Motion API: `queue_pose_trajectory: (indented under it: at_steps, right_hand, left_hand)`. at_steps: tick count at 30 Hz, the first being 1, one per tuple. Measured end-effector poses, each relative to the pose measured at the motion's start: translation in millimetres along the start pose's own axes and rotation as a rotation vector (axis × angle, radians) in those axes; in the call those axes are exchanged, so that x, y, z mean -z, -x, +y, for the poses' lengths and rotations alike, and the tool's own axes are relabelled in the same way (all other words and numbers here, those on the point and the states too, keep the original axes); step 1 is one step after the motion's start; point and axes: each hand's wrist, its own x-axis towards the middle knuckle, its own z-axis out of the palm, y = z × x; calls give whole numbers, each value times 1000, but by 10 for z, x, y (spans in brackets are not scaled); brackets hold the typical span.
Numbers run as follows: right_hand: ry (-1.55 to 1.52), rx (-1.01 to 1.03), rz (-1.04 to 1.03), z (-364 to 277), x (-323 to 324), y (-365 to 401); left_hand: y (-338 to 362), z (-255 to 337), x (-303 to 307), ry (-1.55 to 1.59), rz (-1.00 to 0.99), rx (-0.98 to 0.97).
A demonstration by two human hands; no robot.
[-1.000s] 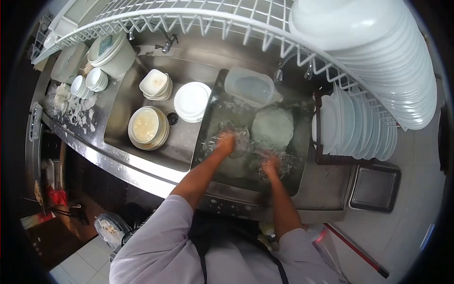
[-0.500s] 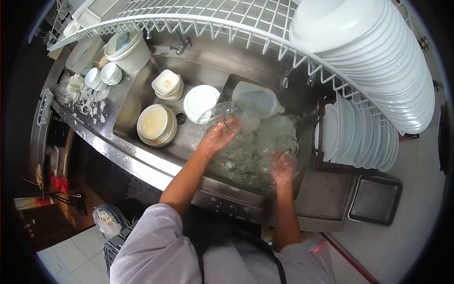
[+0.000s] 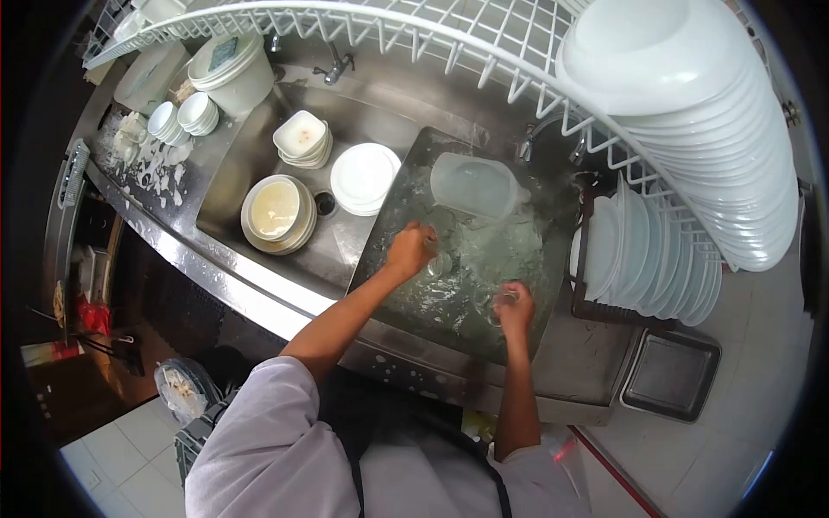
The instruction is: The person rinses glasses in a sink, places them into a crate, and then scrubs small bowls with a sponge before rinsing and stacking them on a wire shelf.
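Over the water-filled metal basin [image 3: 393, 207], my left hand [image 3: 411, 252] is closed on a clear drinking glass [image 3: 439, 264], whose round rim shows beside the fingers. My right hand [image 3: 515, 306], lower and to the right, has its fingers wrapped round another clear glass [image 3: 488, 302]. Both glasses blend into the churned water, so their outlines are hard to make out. Beyond the hands a translucent plastic pitcher [image 3: 473, 186] lies on its side in the water.
Left sink: stacked square bowls [image 3: 302, 136], round dishes [image 3: 278, 211] with cloudy liquid, white plates [image 3: 365, 177]. A wire rack [image 3: 414, 22] overhead holds a tall bowl stack [image 3: 691, 121]. Upright plates [image 3: 643, 250] fill a brown rack at right. Taps [image 3: 332, 69] line the back.
My left hand has turned from palm-up to a closed grip, and a clear round vessel near it no longer shows there. My right hand has curled its fingers. The view has shifted slightly.
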Motion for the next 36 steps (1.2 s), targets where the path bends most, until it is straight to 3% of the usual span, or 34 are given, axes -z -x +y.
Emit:
queue_pose_trajectory:
  at_steps: [2,8,11,13,16,17,18,20,23,25,27,29,31,32,34,36]
  right_hand:
    - [291,108,58,-15,-77,66]
    - [648,176,78,382,-396,-19]
    - [861,89,85,936,-542,-268]
    - [475,-13,207,1402,-663,-446]
    - [-107,-407,260,1281,-773,-576]
    - [11,-274,256,1194,-775,-551]
    - [134,-143,264,1182,-782,-548]
    - [969,773,248,1527,-707,-545]
    - [628,111,-205,935,-770,-623]
    - [295,24,-397,620,-796,-570]
    - [-34,-60,-593,136,-835,-501]
    - [-360,-138,-801,-605,-883,-368]
    - [-421,-277,-730,-1613,-956,7]
    - [-453,-348,-689,-1919,-1051,100]
    - [-803,-192,-902,-2020,-1343,-15]
    - [-1230,-202,-1087,-1975,-1785,-233]
  left_hand:
    - [62,-209,-246,-60,-91,7]
    - [47,-406,-609,-449,-419,217]
    - [-87,-942,-957,-612,-419,-102]
    - [-165,-1102,-1086,-683,-301,-140]
    - [-384,-971,-801,-526,-159,-234]
    - [-443,-875,-619,-432,-133,-293]
    - [-484,-805,-479,-199,-184,-175]
    - [-545,-677,-218,276,-272,54]
    - [-437,-475,464,865,-164,44]
    - [-346,-286,1178,1052,-292,257]
    - [-384,-593,1517,1119,-319,242]
    - [-234,-957,1692,1731,-164,155]
    - [-196,-1500,1857,1807,-89,135]
    - [-144,-1580,1989,1772,9,225]
    - [-77,-1679,2225,1690,195,398]
    - [9,-1894,2382,1674,157,409]
